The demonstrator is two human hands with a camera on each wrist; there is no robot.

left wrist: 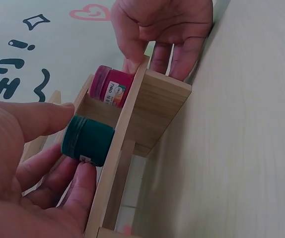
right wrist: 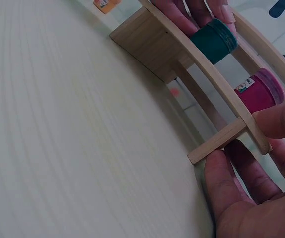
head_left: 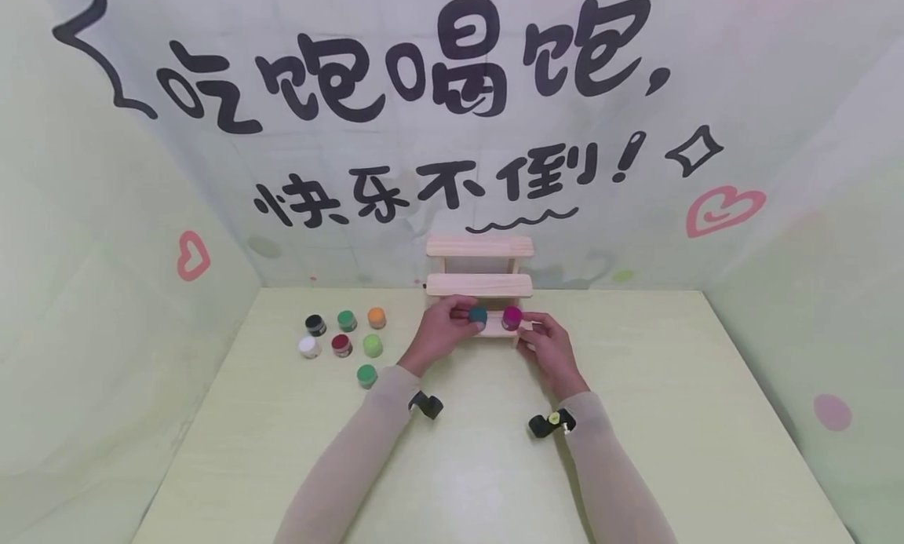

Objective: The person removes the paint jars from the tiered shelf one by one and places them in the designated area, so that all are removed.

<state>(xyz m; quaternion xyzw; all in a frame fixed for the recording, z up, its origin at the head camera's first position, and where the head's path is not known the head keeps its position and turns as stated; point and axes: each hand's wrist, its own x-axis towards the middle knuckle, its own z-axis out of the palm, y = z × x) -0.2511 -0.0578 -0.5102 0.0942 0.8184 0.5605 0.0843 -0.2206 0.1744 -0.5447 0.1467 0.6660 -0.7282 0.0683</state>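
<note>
A small wooden three-step rack stands at the back of the table. Its lowest step bears two paint jars side by side, a teal jar on the left and a magenta jar on the right. My left hand holds the teal jar between thumb and fingers, its base against the step. At the right end of that step, my right hand grips the board, with the thumb above and fingers below, as the right wrist view shows. The magenta jar stands close to the right thumb.
Left of the rack, several paint jars stand grouped on the table, among them a black jar, a white jar, a dark red jar and an orange jar. A printed cloth hangs right behind the rack.
</note>
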